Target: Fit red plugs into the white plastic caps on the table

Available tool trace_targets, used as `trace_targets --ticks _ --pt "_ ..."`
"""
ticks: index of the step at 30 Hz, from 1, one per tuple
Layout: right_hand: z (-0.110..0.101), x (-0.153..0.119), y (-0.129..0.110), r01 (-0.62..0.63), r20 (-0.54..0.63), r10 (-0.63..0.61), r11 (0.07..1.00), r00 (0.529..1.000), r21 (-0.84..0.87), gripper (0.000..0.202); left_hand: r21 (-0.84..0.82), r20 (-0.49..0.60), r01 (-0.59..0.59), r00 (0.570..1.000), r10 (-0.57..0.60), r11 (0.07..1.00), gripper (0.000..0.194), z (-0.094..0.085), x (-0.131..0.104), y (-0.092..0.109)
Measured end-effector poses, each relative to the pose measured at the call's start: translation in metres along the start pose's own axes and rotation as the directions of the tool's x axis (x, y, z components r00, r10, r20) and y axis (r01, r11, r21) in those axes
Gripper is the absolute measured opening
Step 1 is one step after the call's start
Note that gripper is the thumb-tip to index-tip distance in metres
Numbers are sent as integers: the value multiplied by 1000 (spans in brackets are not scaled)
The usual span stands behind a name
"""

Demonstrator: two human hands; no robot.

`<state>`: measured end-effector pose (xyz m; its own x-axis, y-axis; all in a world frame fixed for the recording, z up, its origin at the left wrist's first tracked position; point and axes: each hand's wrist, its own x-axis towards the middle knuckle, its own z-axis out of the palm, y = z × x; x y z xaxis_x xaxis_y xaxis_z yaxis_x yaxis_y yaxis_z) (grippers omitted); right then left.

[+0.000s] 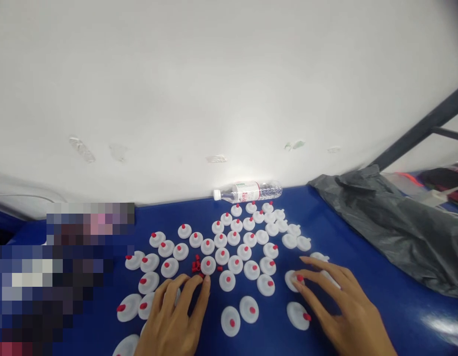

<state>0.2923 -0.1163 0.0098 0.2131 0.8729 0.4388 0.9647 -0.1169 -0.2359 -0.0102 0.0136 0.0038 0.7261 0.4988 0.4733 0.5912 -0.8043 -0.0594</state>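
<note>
Many round white discs, each with a short stem, are spread over a blue tabletop (262,341); most stems carry a small red cap. My right hand (343,306) pinches the red cap (300,278) on one white disc (290,281) between thumb and forefinger, its other fingers loosely stretched. Another capped disc (297,316) lies just below that thumb. My left hand (179,316) reaches to a small pile of loose red caps (196,264). Its thumb and forefinger tips come together at a red cap by the pile's near edge. That hand partly covers several discs.
A clear plastic bottle (247,192) with a white cap lies on its side against the white wall (229,89). Several uncapped discs (303,243) are at the right of the group. Grey plastic sheeting (392,227) drapes along the table's right side. A blurred-out area fills the lower left.
</note>
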Motion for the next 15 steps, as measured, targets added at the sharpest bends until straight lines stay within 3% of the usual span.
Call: trace_targets --ticks 6,11,15 --pt "-8 -3 5 -14 -8 14 1000 1000 -26 32 -77 7 14 1000 -14 997 40 1 -2 0" --pt "-18 -10 14 -238 -103 235 971 967 -23 39 -46 21 18 1000 -17 999 45 0 -2 0" --pt "-10 -21 29 -259 5 260 966 966 -21 51 -83 9 45 999 -45 996 40 -1 0 3"
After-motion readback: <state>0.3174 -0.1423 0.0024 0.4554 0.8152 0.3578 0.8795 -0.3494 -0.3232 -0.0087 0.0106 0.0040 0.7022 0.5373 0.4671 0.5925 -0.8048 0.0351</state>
